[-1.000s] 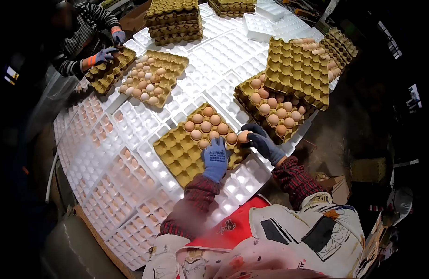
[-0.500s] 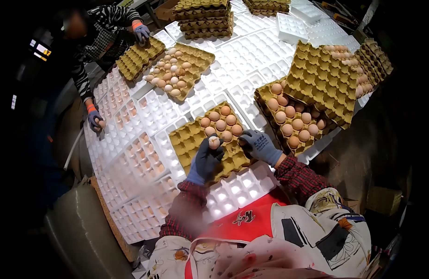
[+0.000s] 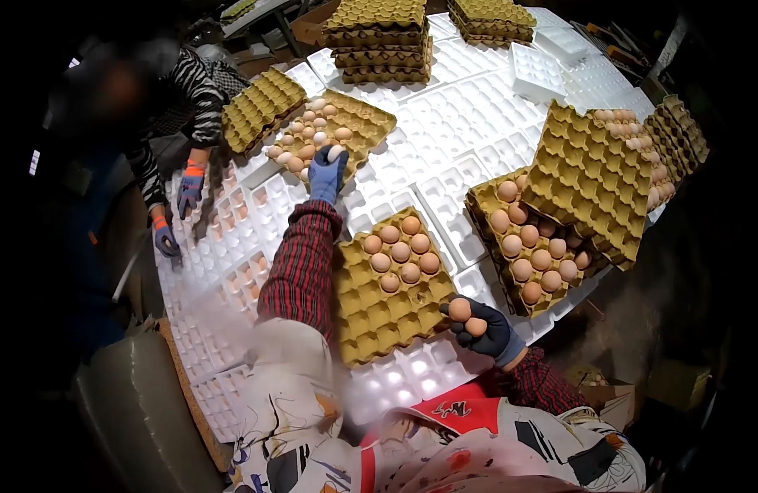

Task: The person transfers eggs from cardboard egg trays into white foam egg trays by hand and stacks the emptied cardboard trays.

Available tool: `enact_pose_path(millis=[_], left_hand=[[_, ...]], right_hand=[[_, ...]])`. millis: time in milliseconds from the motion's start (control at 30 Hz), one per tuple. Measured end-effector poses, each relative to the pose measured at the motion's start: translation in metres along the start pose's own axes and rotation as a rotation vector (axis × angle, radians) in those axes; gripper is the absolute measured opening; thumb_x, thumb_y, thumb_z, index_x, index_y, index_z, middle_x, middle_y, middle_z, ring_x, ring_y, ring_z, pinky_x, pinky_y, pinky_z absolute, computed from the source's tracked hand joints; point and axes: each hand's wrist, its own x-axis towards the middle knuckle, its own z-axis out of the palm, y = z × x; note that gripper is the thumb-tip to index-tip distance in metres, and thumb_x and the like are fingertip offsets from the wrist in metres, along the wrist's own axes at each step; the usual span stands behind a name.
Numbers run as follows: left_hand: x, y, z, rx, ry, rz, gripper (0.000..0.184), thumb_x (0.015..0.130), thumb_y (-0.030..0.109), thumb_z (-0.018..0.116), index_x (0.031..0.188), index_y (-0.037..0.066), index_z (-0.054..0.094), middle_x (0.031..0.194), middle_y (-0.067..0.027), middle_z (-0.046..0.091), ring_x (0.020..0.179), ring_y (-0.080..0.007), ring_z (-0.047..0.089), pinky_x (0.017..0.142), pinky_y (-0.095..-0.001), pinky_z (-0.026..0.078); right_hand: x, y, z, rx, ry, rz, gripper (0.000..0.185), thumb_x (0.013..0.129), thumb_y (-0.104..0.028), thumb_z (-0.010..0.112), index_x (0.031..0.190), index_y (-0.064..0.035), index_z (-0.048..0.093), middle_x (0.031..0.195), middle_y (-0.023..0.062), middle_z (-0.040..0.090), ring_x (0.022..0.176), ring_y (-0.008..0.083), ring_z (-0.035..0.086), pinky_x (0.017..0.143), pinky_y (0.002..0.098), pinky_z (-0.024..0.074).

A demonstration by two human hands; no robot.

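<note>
My left hand, in a blue-grey glove, reaches over a fibre tray partly filled with eggs and grips a pale egg. Low on the right, my right hand is turned palm up, its dark gloved fingers around two brown eggs. Between my arms lies another fibre tray; several brown eggs sit in its upper part, and its lower cups hold none. The right hand is just beside this tray's lower right corner.
White plastic trays cover the table, some with eggs at the left. Stacked fibre trays stand at the back. At the right, an empty tray overlaps an egg-filled one. A co-worker's gloved hands are at the left.
My left hand has moved from the near tray to the far one. My right hand has turned up and shows two eggs. Both co-worker's hands are now over the white trays.
</note>
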Motion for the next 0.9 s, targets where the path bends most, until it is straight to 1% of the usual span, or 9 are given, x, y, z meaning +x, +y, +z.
enact_pose_path(millis=[100,200,300,333,500,667,767,867,900], left_hand=[[0.03,-0.003,0.009,0.557,0.09,0.224,0.048,0.083,0.023,0.078,0.119,-0.004,0.059,0.109,-0.0154,0.067,0.095,-0.0246,0.064,0.084,-0.0334,0.051],[0.004,-0.001,0.015,0.469,0.152,0.397,0.059,0.079,0.036,0.078,0.121,-0.002,0.061,0.109,-0.0183,0.068,0.094,-0.0328,0.066,0.083,-0.0383,0.053],[-0.126,0.081,0.005,0.412,-0.338,-0.091,0.042,0.085,0.034,0.071,0.116,0.006,0.066,0.101,-0.0141,0.07,0.085,-0.026,0.068,0.079,-0.0353,0.054],[-0.167,0.098,-0.001,0.542,-0.462,-0.085,0.04,0.086,0.038,0.07,0.114,0.009,0.067,0.097,-0.0125,0.068,0.084,-0.0259,0.068,0.076,-0.0354,0.053],[-0.275,0.094,-0.003,0.973,-0.458,0.168,0.05,0.078,0.034,0.073,0.117,0.008,0.056,0.102,-0.0136,0.056,0.087,-0.0316,0.058,0.075,-0.0441,0.046],[-0.284,0.089,-0.011,0.553,-0.358,-0.005,0.054,0.081,0.019,0.075,0.127,0.004,0.052,0.114,-0.0129,0.058,0.096,-0.0288,0.061,0.078,-0.0393,0.05],[-0.284,0.1,-0.012,-0.3,-0.212,-0.317,0.063,0.093,0.016,0.067,0.147,0.006,0.038,0.128,-0.0052,0.055,0.112,-0.0168,0.058,0.092,-0.0302,0.051],[-0.259,0.139,-0.012,-0.795,-0.167,-0.694,0.054,0.097,0.018,0.061,0.146,0.006,0.041,0.128,-0.006,0.054,0.109,-0.0156,0.058,0.091,-0.0289,0.05],[-0.258,0.129,-0.01,-0.645,-0.278,-0.474,0.053,0.1,0.023,0.057,0.147,0.008,0.038,0.126,-0.0077,0.056,0.114,-0.0158,0.057,0.095,-0.0299,0.049]], right_hand=[[-0.012,0.007,0.003,0.077,-0.103,-0.019,0.046,0.103,-0.024,0.046,0.146,-0.0098,0.04,0.147,0.0182,0.045,0.096,0.024,0.061,0.071,0.0312,0.0493],[-0.016,-0.002,0.038,-0.205,-0.023,-0.141,0.049,0.101,-0.022,0.05,0.147,-0.0115,0.039,0.143,0.0177,0.048,0.114,0.026,0.062,0.074,0.031,0.0503],[0.005,-0.033,0.056,-0.93,0.157,-0.119,0.048,0.091,-0.017,0.066,0.137,-0.011,0.053,0.125,0.0093,0.059,0.113,0.0223,0.061,0.081,0.0333,0.0518],[0.023,-0.04,0.066,-1.788,0.027,-0.607,0.043,0.086,-0.02,0.068,0.128,-0.0122,0.06,0.128,0.0107,0.058,0.116,0.0237,0.06,0.08,0.0376,0.0537],[0.082,-0.04,0.101,-2.683,0.498,-0.491,0.031,0.077,-0.015,0.068,0.108,-0.0116,0.062,0.129,0.0144,0.052,0.102,0.0315,0.06,0.078,0.0411,0.0524],[0.108,-0.037,0.09,-2.82,0.552,-0.602,0.016,0.082,-0.02,0.065,0.097,-0.0138,0.065,0.114,0.0101,0.053,0.094,0.0296,0.06,0.063,0.0403,0.0537],[0.106,-0.046,0.084,-2.717,0.468,-0.653,0.016,0.082,-0.018,0.066,0.097,-0.0136,0.065,0.115,0.011,0.053,0.092,0.0302,0.061,0.068,0.0418,0.0546],[0.086,-0.045,0.088,-2.186,0.37,-0.807,0.031,0.077,-0.02,0.071,0.106,-0.0115,0.064,0.123,0.0134,0.055,0.101,0.0336,0.061,0.081,0.0432,0.0541],[0.083,-0.049,0.078,-1.996,0.233,-0.794,0.039,0.073,-0.023,0.076,0.108,-0.0086,0.064,0.121,0.0135,0.057,0.1,0.0321,0.062,0.084,0.0414,0.0523]])
